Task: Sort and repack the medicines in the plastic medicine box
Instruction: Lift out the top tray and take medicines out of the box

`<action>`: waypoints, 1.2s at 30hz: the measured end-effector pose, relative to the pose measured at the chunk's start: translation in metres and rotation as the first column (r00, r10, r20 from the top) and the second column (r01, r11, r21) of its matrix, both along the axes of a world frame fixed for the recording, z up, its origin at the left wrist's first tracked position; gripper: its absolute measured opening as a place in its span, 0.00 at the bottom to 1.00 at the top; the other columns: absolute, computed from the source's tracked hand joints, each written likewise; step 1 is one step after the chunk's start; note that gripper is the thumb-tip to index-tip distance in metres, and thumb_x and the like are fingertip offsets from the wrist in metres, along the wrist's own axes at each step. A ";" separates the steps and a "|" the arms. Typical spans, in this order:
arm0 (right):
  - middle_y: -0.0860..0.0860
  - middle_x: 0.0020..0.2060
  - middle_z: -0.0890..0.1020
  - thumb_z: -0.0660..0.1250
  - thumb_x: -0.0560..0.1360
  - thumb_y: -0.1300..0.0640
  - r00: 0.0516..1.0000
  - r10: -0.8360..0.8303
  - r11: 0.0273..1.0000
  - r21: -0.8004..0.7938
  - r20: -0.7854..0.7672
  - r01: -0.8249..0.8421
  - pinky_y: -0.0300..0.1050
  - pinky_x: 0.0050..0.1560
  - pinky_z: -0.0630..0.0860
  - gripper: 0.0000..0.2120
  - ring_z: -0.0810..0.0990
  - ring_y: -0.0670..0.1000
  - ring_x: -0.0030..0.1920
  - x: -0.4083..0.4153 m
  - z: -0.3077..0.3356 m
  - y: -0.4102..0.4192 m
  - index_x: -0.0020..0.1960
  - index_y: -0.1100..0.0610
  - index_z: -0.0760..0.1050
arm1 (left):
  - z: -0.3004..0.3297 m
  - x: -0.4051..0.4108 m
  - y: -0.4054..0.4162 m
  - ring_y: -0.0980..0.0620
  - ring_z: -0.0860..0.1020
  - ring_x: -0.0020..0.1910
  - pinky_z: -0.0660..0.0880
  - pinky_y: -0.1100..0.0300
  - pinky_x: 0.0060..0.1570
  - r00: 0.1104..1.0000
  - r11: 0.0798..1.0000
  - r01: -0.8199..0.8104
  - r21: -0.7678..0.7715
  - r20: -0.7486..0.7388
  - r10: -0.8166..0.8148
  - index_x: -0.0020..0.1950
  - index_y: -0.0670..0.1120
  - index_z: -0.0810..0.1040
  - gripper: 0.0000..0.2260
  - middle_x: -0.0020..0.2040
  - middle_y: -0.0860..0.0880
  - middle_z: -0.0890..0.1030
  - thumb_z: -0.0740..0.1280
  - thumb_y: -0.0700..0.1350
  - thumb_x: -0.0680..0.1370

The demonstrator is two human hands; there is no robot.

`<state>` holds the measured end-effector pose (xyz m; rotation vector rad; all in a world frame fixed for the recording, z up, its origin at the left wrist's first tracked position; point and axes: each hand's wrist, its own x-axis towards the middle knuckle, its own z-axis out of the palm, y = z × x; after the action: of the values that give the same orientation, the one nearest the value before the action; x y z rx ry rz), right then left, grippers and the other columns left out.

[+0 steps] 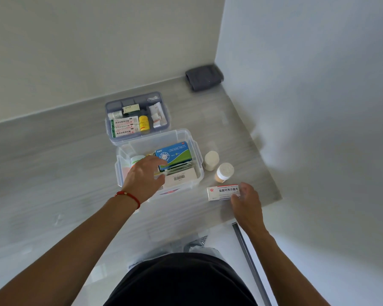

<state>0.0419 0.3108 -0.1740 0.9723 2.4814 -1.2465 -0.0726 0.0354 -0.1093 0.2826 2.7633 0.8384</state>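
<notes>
A clear plastic medicine box (197,155) stands open on the grey counter, holding a blue loratadine carton (175,152), white sachets and a barcoded white carton (180,178). My left hand (144,176) reaches into its left side with fingers apart, covering what lies below; a white bottle shows beside it. My right hand (245,200) grips the right end of a white pill carton with a red stripe (222,192), resting on the counter to the right of the box.
Behind the box sits its tray insert (164,127) with tubes, cartons and a yellow bottle (144,123). Two pill bottles (211,160) (224,172) stand right of the box. A folded dark cloth (203,77) lies in the corner. The counter's edge is just right of my right hand.
</notes>
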 end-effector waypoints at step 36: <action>0.49 0.63 0.80 0.64 0.83 0.50 0.869 0.266 0.948 -0.052 -0.417 -0.315 0.41 0.59 0.79 0.23 0.81 0.49 0.60 -0.096 0.113 -0.048 0.76 0.52 0.68 | 0.063 -0.026 0.030 0.50 0.86 0.48 0.83 0.52 0.51 0.804 0.611 -0.594 0.523 0.420 0.421 0.63 0.45 0.79 0.17 0.51 0.49 0.86 0.75 0.40 0.75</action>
<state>-0.0545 0.2625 -0.0614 0.3070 2.6764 -1.5952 -0.0984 0.0657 -0.0467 -0.5304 2.2168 1.8160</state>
